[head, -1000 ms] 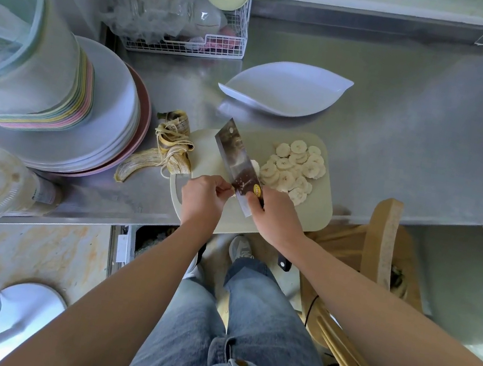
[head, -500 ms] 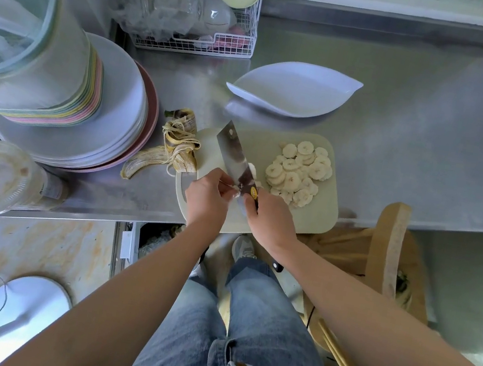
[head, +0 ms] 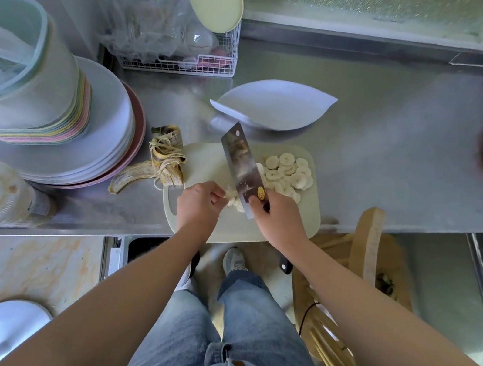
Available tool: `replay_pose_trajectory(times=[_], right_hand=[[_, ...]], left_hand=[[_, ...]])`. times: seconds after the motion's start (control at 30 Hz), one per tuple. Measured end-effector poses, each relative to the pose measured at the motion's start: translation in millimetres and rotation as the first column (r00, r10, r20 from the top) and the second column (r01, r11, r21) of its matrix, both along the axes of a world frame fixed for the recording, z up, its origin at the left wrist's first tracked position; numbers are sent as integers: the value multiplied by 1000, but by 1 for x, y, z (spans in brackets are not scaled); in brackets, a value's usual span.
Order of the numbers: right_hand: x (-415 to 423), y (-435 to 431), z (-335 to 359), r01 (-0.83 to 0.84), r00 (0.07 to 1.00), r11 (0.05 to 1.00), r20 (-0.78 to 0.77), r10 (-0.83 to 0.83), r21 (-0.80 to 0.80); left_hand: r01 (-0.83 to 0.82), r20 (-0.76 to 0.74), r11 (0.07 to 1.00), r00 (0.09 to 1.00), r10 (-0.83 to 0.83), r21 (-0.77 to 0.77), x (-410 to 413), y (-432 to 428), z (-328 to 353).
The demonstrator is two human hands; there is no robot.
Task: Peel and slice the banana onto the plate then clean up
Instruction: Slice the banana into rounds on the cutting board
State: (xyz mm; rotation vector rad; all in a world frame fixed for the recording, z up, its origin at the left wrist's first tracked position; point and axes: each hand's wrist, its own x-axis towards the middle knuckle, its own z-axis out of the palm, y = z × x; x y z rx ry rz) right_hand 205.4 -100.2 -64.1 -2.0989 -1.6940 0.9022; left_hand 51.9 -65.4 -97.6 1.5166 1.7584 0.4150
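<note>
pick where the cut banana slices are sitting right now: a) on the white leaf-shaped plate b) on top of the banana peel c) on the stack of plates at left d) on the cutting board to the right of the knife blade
d: the banana slices lie in a pile on the cutting board, right of the knife, while the white plate behind the board holds nothing.

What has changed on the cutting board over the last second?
The cleaver in the right hand sliced nearer the left hand, leaving only a short banana stub. The sliced banana rounds, yellow peel, and white leaf-shaped plate stayed put.
</note>
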Motion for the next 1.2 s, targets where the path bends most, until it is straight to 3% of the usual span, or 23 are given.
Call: replay_pose_trajectory(times=[0.2,0.33,0.43,0.57,0.7,0.87,0.97,1.03,1.2], right_hand=[[5,-2,10,47,998,999,-29,-48,-11],[5,-3,15,4,988,1000,152,-3,-8],[2,-3,20,-62,959,998,277,57,7],[-2,-4,22,-136,931,989,350,107,60],[-3,-4,18,-195,956,980,229,182,33],[3,-5,9,-314,947,949,-65,314,11],[4,-5,13,-201,958,979,-215,188,-38],[5,-6,16,-131,964,991,-235,125,-7],[0,-13,17,-230,968,968,-129,217,-103]], left_hand=[[25,-34,999,999,-24,30,2,1,7],[17,11,999,1000,-18,32,6,5,16],[11,250,996,968,12,-89,8,10,24],[35,532,955,836,133,-294,14,14,39],[124,552,945,831,67,-302,18,10,47],[31,494,946,858,141,-324,12,8,41],[22,524,940,834,170,-341,9,5,45],[19,559,932,805,200,-361,8,3,47],[-27,598,903,741,306,-429,6,-1,41]])
